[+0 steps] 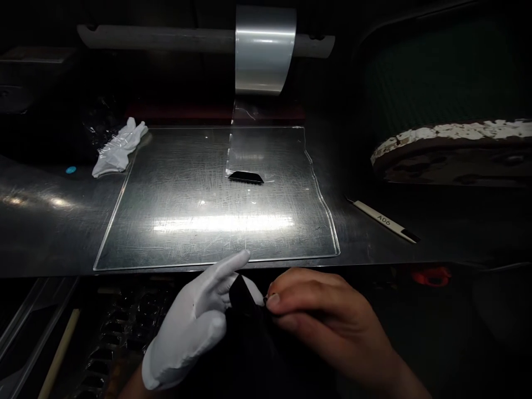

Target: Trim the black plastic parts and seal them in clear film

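My left hand (195,321), in a white glove, is curled around a dark flat piece (241,293) below the table's front edge, thumb apart from the fingers. My bare right hand (320,316) pinches something tiny and dark at the piece's right side, too small to make out. Beyond both hands, a scratched clear sheet (199,194) lies on the metal table. A strip of clear film (251,147) hangs from a roll (266,52) down onto the sheet, with a small black piece (246,177) at its lower end.
A white glove (120,148) lies at the sheet's back left, near a blue dot (71,169). To the right rests a pen-like tool (384,219) marked A06. A large round-edged object (453,138) stands at the back right. Several dark pieces in clear trays (103,354) sit at lower left.
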Tool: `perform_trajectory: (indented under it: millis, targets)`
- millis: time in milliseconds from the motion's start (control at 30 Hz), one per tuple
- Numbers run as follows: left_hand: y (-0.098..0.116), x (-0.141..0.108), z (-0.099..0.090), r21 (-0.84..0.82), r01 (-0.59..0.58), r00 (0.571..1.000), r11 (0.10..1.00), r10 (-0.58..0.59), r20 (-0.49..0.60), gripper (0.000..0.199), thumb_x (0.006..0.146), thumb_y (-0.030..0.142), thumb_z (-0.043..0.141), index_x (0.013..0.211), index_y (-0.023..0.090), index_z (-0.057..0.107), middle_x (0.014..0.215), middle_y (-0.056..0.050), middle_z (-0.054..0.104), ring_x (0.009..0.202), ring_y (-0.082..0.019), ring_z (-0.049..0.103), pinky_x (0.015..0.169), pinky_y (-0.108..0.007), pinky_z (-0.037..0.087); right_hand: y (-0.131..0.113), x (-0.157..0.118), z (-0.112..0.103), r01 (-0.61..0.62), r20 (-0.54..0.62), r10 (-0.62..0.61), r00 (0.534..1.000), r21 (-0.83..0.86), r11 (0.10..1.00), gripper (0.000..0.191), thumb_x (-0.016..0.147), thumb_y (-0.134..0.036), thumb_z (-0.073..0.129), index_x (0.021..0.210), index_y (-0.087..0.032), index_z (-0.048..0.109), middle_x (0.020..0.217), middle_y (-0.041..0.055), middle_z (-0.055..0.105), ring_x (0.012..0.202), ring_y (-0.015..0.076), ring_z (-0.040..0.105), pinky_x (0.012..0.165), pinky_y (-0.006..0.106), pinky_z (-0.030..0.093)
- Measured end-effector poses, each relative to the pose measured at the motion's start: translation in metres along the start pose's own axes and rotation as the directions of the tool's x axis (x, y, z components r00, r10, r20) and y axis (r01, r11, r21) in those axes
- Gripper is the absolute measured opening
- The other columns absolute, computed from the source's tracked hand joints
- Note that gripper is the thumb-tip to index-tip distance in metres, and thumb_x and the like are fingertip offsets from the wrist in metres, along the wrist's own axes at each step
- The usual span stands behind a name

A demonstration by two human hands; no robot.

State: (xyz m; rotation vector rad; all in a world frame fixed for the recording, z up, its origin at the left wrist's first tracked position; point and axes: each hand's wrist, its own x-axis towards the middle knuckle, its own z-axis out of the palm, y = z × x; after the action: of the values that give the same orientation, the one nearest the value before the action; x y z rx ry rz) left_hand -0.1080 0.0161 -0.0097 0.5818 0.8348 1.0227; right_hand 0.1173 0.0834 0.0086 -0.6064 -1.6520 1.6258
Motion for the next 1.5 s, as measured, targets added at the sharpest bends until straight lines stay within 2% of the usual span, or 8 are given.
perform_trajectory:
  millis: [133, 200, 333, 467, 1067, 1267, 1367, 1500]
  targets:
    - [-0.008, 0.009, -0.012, -0.128, 0.243, 0.965, 0.961, -0.227, 0.132, 0.038, 0.097, 0.052, 0.062, 0.113, 0.022, 0.081, 0.082, -0.01, 0.081, 0.08, -0.03, 0.078, 0.074, -0.041, 0.062, 0.0, -0.004, 0.003, 0.175, 0.071, -0.167, 0.983, -0.115, 0.978, 0.044, 0.091, 0.004, 0.069, 0.127, -0.021, 0.073, 0.108, 0.0063, 0.072, 0.095, 0.0159, 0.072, 0.082, 0.026, 0.06]
    - [-0.015, 0.011, -0.011, -0.16, 0.274, 0.953, 0.948, -0.246, 0.176, 0.047, 0.105, 0.049, 0.049, 0.1, 0.016, 0.082, 0.074, -0.012, 0.08, 0.064, -0.026, 0.076, 0.062, -0.037, 0.061, 0.002, -0.006, 0.004, 0.191, 0.095, -0.178, 0.979, -0.151, 0.97, 0.044, 0.091, 0.004, 0.069, 0.128, -0.02, 0.072, 0.109, 0.0066, 0.071, 0.095, 0.0158, 0.071, 0.082, 0.026, 0.059]
    - [-0.033, 0.005, 0.002, -0.276, 0.053, 0.988, 0.96, -0.01, 0.155, 0.055, 0.092, 0.059, 0.069, 0.131, 0.02, 0.07, 0.079, -0.008, 0.082, 0.069, -0.021, 0.078, 0.069, -0.03, 0.06, 0.006, -0.009, 0.003, 0.18, 0.115, -0.162, 0.98, -0.174, 0.968, 0.046, 0.091, 0.005, 0.069, 0.129, -0.02, 0.07, 0.112, 0.0059, 0.071, 0.098, 0.0156, 0.071, 0.085, 0.027, 0.059]
    - [-0.042, 0.001, 0.015, -0.374, -0.107, 0.956, 0.921, 0.198, 0.214, 0.05, 0.105, 0.047, 0.052, 0.144, 0.017, 0.06, 0.092, -0.012, 0.083, 0.083, -0.021, 0.08, 0.075, -0.028, 0.06, 0.01, -0.011, 0.001, 0.163, 0.11, -0.144, 0.984, -0.19, 0.968, 0.045, 0.092, 0.006, 0.069, 0.128, -0.02, 0.07, 0.114, 0.0051, 0.071, 0.101, 0.0149, 0.071, 0.088, 0.026, 0.059]
    - [-0.054, 0.007, 0.017, -0.408, -0.144, 0.948, 0.902, 0.244, 0.203, 0.048, 0.105, 0.043, 0.056, 0.146, 0.019, 0.057, 0.09, -0.009, 0.084, 0.08, -0.017, 0.081, 0.07, -0.02, 0.057, 0.016, -0.012, -0.002, 0.115, 0.124, -0.09, 0.988, -0.209, 0.971, 0.043, 0.095, 0.002, 0.063, 0.129, -0.023, 0.067, 0.111, 0.0058, 0.071, 0.096, 0.0158, 0.07, 0.082, 0.028, 0.058]
    - [-0.052, 0.004, 0.018, -0.356, -0.151, 0.958, 0.922, 0.225, 0.178, 0.048, 0.101, 0.047, 0.061, 0.141, 0.02, 0.062, 0.084, -0.006, 0.084, 0.077, -0.016, 0.08, 0.071, -0.02, 0.054, 0.013, -0.012, -0.002, 0.111, 0.127, -0.087, 0.988, -0.189, 0.976, 0.043, 0.094, 0.001, 0.061, 0.129, -0.024, 0.068, 0.108, 0.0053, 0.072, 0.095, 0.0157, 0.07, 0.083, 0.027, 0.057]
    - [-0.042, 0.002, 0.017, -0.278, -0.064, 0.976, 0.958, 0.118, 0.182, 0.049, 0.097, 0.05, 0.067, 0.136, 0.021, 0.066, 0.091, -0.008, 0.083, 0.082, -0.02, 0.079, 0.071, -0.025, 0.054, 0.011, -0.016, 0.001, 0.04, 0.044, -0.035, 0.998, -0.133, 0.99, 0.048, 0.094, -0.005, 0.067, 0.135, -0.03, 0.064, 0.111, 0.0035, 0.072, 0.096, 0.0159, 0.07, 0.085, 0.027, 0.058]
    - [-0.018, 0.0, 0.014, 0.162, 0.003, 0.983, 0.987, -0.033, 0.179, 0.03, 0.083, 0.036, 0.085, 0.107, 0.02, 0.079, 0.09, -0.007, 0.079, 0.082, -0.025, 0.074, 0.075, -0.032, 0.055, 0.016, -0.018, 0.002, -0.108, -0.029, 0.107, 0.994, -0.043, 0.993, 0.037, 0.095, -0.015, 0.072, 0.129, -0.03, 0.068, 0.106, 0.0035, 0.072, 0.09, 0.0159, 0.069, 0.08, 0.028, 0.058]
